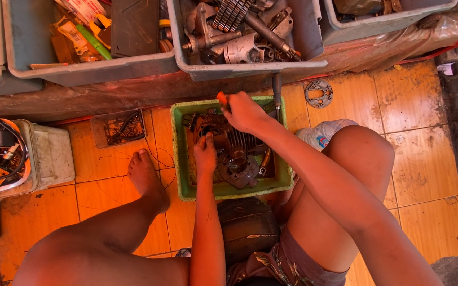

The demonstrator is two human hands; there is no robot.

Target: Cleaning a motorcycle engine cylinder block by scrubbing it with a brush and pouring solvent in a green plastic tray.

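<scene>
Centre of the frame: a green square plastic tub (181, 159) sits on the orange tiled floor (425, 159), and inside it lies a dark, greasy finned metal engine block (237, 153). The left hand (205, 154) presses down on the block's near edge, fingers curled against it. The right hand (244, 111), just above, is closed around an orange-handled tool (222, 98) at the tub's upper rim.

That block looks heavy, rigid and oily, so likely slippery; the fins or the round flange seem the surest places to grip.

Upper left, a grey plastic bin (27, 47) holds yellow and white printed packets (75, 32), lettering too small to make out. Upper middle, another grey bin (308, 37) is crammed with grey metal engine parts. A round metal plate (319, 93) lies on the tiles, upper right.
</scene>
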